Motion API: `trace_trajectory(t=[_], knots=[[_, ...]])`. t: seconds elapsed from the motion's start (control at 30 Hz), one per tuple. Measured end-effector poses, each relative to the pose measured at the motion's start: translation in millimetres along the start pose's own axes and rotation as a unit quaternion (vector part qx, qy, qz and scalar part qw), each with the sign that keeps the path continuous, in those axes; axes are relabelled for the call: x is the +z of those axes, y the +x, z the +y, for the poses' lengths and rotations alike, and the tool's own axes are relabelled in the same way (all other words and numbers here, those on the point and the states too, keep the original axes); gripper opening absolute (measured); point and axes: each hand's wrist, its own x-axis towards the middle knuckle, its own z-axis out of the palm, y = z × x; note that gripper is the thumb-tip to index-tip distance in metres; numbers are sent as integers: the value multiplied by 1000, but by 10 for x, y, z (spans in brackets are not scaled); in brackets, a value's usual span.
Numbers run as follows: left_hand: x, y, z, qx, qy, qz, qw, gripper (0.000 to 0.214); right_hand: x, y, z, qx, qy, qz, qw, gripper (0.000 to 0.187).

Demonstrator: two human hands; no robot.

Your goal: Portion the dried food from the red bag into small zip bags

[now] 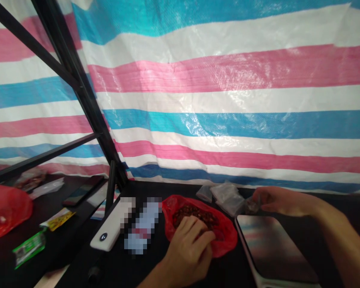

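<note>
A red plastic bag [228, 236] lies opened out on the black table, with many small brown, bean-like pieces [195, 214] inside. My left hand [190, 248] reaches over its near side, fingers curled and pressed together down at the pieces; the fingertips and whatever they grip are hidden. Farther right, the fingers of my right hand [273, 199] pinch a small clear plastic bag [252, 205] that seems to hold something dark. Flat clear plastic bags [228, 198] lie just left of it. Below my right hand sits a flat device [276, 246] with a dark glossy top and pale rim.
Left of the red bag lie a long white device [112, 228] and a blurred-out pale blue item [144, 226]. Black metal bars [90, 108] rise before a striped plastic sheet [228, 72]. Another surface holds a red bag [7, 212], green packet [30, 248] and yellow packet [58, 219].
</note>
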Motion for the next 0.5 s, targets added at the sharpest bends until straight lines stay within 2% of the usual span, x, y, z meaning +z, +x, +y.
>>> trace_trajectory(t=[0.1, 0.23, 0.37, 0.5], knots=[[-16, -10, 5, -5, -2, -25, 1000, 22, 29, 77, 154, -6, -25, 57, 998, 39], [-42, 8, -19, -19, -10, -17, 1000, 22, 53, 140, 149, -32, -24, 87, 995, 26], [-58, 35, -41, -27, -16, -3, 999, 22, 32, 106, 32, -55, 6, 66, 996, 20], [-63, 35, -44, -19, -21, 15, 999, 22, -35, -24, -126, -94, 132, 37, 986, 20]])
